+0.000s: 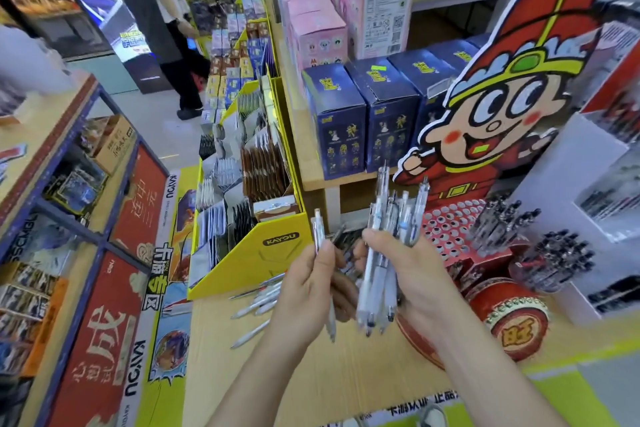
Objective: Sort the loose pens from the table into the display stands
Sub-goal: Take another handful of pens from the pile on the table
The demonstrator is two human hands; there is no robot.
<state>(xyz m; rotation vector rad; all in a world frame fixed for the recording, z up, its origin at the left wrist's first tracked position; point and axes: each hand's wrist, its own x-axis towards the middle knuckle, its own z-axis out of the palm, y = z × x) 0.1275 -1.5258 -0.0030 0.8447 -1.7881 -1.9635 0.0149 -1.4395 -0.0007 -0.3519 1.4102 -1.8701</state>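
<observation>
My right hand (pixel 408 270) grips a bundle of several clear and white pens (pixel 388 218), held upright over the wooden table (pixel 311 374). Just to its left, my left hand (pixel 308 291) pinches a single white pen (pixel 319 229), also upright. More loose white pens (pixel 258 305) lie on the table left of my hands, and a few dark ones lie behind them. The red display stand (pixel 450 229) with a grid of round holes sits right of the bundle. Its right half holds dark pens (pixel 502 222), and a further cluster of dark pens (pixel 561 260) stands beside it.
A yellow cardboard card display (pixel 263 250) stands at the table's left. A cartoon cut-out figure (pixel 512 97) rises behind the red stand, and a red drum-shaped base (pixel 512 315) sits in front. Blue boxes (pixel 346 121) fill the shelf behind. A person stands in the aisle far left.
</observation>
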